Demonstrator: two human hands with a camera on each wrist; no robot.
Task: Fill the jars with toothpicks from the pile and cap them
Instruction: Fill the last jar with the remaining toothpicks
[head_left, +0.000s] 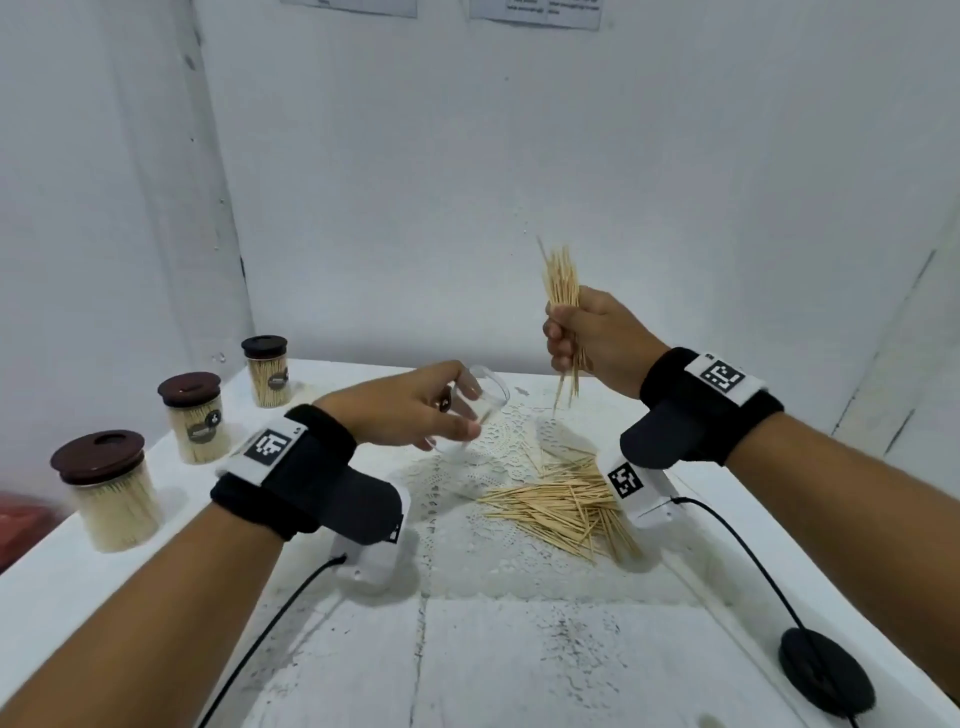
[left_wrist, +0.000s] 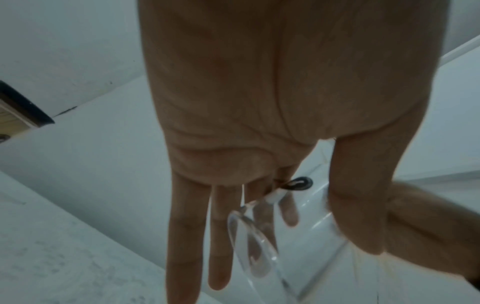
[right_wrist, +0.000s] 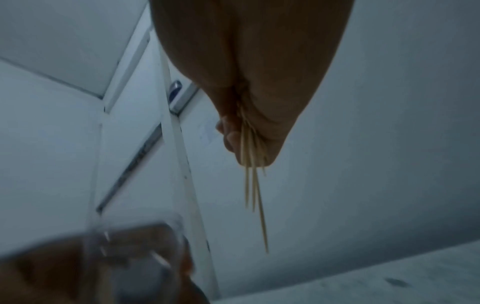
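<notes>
Left hand: the left hand (head_left: 410, 405) is raised above the desk (head_left: 519, 649); a clear empty jar (head_left: 475, 405) is grasped between thumb and fingers (left_wrist: 221, 257), tilted with its mouth turned toward the right hand
Right hand: the right hand (head_left: 592, 338) is held higher, just right of the jar; its fingers are clenched round a bundle of toothpicks (head_left: 563, 291); the sticks are seen fanning above the fist and hanging below it (right_wrist: 255, 195)
Pile: loose toothpicks (head_left: 566, 509) are spread on a white lace mat (head_left: 467, 499) at mid-desk, below and between both hands
Filled jars: three jars packed with toothpicks are lined along the left edge of the desk; each is capped with a dark brown lid; the nearest (head_left: 109, 488), the middle (head_left: 195, 418), the farthest (head_left: 266, 371)
Other: a black round disc (head_left: 826, 670) with a cable is seen at the desk's near right; wrist bands with printed markers are worn on both arms
</notes>
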